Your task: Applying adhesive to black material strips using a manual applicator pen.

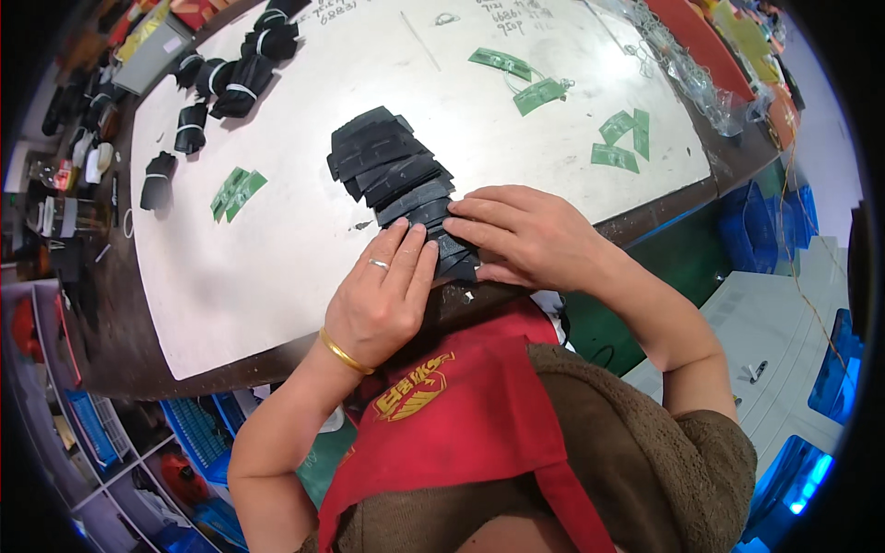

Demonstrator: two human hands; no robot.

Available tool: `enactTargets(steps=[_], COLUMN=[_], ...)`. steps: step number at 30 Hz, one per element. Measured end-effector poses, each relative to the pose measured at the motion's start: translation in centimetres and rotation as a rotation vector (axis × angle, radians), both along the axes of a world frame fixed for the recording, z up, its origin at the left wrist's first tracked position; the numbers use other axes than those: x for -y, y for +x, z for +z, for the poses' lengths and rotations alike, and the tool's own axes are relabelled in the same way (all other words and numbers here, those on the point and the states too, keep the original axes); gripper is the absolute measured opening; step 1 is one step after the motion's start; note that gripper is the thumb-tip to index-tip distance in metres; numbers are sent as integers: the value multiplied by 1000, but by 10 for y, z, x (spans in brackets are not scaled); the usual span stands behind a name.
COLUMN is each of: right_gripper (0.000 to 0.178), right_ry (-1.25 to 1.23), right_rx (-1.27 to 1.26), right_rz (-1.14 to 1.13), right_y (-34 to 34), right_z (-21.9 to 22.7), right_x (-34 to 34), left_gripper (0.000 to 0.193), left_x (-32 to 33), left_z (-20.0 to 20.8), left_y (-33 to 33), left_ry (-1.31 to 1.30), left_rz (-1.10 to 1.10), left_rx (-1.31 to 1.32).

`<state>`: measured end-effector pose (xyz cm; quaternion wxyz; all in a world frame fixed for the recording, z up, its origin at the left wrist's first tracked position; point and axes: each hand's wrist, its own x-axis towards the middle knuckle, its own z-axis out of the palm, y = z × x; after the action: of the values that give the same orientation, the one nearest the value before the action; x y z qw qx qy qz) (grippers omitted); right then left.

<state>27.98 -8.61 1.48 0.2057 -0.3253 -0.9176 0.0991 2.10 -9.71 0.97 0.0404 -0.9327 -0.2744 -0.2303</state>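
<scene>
A long overlapping row of black, flat, fabric-like pieces (pixel 396 170) runs from the middle of the white board (pixel 267 286) down to its near edge. My left hand (pixel 383 295) lies over the row's near left side, its fingers stretched out flat against the pieces. From the right, my right hand (pixel 535 235) rests its fingertips on the same stretch, with the thumb apart by the nearest pieces. Neither hand lifts a piece. The pieces under my fingertips are partly hidden.
Several black bundles with white bands (pixel 241 89) lie at the board's far left. Green printed tags sit at the left (pixel 238 194), far right (pixel 539 95) and right (pixel 619 157). Clear plastic bags (pixel 682 78) line the right edge. Shelving with blue bins (pixel 198 433) stands lower left.
</scene>
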Motion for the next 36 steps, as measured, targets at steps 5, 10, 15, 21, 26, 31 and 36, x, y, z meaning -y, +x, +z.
enactTargets(steps=[5, 10, 15, 21, 26, 31, 36], right_gripper=[66, 59, 41, 38, 39, 39, 37], right_ry=[39, 100, 252, 191, 227, 257, -8], right_rx=[-18, -25, -55, -97, -152, -55, -18], right_rz=[44, 34, 19, -47, -108, -114, 47], right_y=[-2, -16, -30, -36, -62, -111, -112], right_z=[2, -5, -12, 7, 31, 16, 24], right_x=[-11, -17, -21, -25, -15, 16, 2], left_gripper=[33, 36, 48, 42, 74, 93, 37], left_x=[-6, -13, -13, 33, 75, 57, 41], left_z=[1, 2, 2, 21, -1, 9, -2], left_y=[7, 0, -11, -21, -12, 0, -14], left_ry=[36, -88, -273, -367, -1571, -1514, -1694], left_rz=[52, 62, 73, 367, 125, 153, 239], left_rx=[9, 124, 269, 539, 1515, 1846, 2246])
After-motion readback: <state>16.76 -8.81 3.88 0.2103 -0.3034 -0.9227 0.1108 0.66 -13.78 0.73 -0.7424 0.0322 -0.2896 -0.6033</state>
